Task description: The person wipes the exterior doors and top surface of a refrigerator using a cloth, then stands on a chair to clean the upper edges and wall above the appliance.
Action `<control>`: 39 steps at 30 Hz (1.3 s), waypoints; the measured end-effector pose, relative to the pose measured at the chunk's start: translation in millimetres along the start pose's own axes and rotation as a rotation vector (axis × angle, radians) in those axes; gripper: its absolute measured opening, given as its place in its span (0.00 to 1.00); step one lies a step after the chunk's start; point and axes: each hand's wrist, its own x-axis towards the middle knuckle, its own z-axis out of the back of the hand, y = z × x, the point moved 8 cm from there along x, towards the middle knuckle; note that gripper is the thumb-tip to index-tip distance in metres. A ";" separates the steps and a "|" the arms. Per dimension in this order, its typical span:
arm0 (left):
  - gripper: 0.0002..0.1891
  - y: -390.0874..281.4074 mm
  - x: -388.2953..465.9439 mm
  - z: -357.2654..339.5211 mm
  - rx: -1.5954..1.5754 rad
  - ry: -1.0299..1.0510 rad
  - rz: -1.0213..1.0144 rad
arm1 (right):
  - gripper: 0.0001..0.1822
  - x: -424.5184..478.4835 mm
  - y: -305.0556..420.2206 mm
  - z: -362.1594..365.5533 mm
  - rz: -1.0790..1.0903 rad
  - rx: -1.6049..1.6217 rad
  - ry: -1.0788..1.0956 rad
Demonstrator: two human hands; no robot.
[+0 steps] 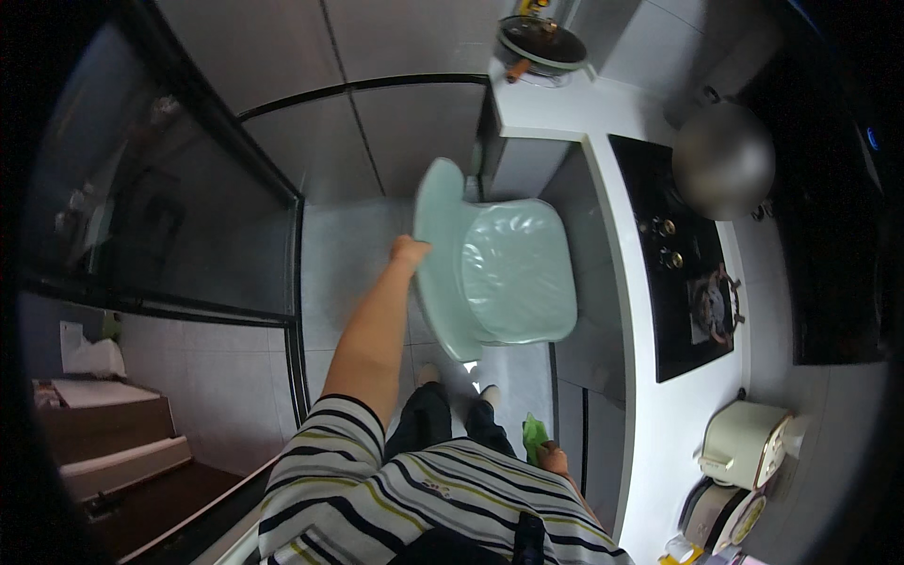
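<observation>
A pale green padded chair (pixel 519 272) stands on the grey floor in front of me, its backrest towards the left. Around the outer edge of that backrest my left hand (pixel 409 253) is closed, thumb over the rim. Low at my right side, near the cabinet fronts, my right hand (pixel 553 458) holds a bright green cloth (pixel 534 432). The chair's legs are mostly hidden beneath the seat.
On the right runs a white counter (pixel 621 296) with a black gas hob (pixel 688 282), a round metal pan, blurred, and cream appliances (pixel 745 445). A lidded pan (pixel 540 46) sits at the far end. Black-framed glass (pixel 293 261) bounds the left.
</observation>
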 end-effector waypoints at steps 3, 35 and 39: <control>0.22 21.9 32.2 -6.9 -0.026 0.009 -0.086 | 0.19 11.4 50.8 6.6 0.129 0.016 0.011; 0.22 336.4 -129.1 228.9 -0.980 -0.791 0.080 | 0.21 125.0 326.4 -45.0 0.458 -0.046 0.292; 0.19 313.2 -125.7 226.8 -1.007 -0.803 0.126 | 0.21 137.3 308.0 -20.8 0.312 -0.023 0.370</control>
